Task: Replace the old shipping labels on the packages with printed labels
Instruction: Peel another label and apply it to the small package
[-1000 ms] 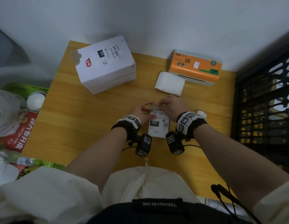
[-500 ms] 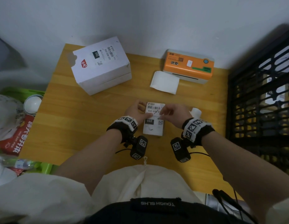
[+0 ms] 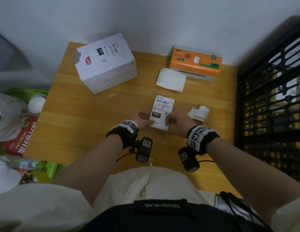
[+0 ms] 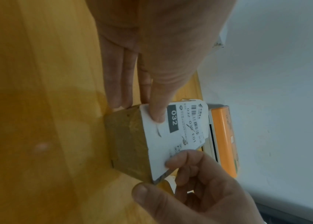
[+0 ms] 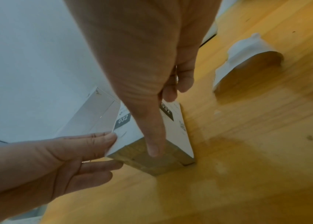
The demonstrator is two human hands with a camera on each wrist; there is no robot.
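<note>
A small brown package [image 3: 160, 130] lies on the wooden table [image 3: 88, 124] in front of me, with a white printed label [image 3: 162, 108] marked 032 flat on its top. My left hand [image 3: 145, 120] is at its left side, thumb pressing the label's near left corner [image 4: 157, 115], fingers straight along the package's side. My right hand [image 3: 169, 121] grips the package's near right corner: fingers curl over the label's edge [image 4: 182, 159] and the thumb [image 5: 153, 145] reaches down the brown front face [image 5: 151, 163].
A large white box [image 3: 105, 64] with its own 032 label stands at the back left. An orange label printer [image 3: 195, 62] sits at the back right, a blank label [image 3: 171, 79] hanging from it. A curled peeled paper [image 3: 198, 112] lies right of the package. A black crate [image 3: 271, 106] borders the table's right.
Both hands have slid from the label's far end toward me to its near end. More of the label now shows, lying flat on the package.
</note>
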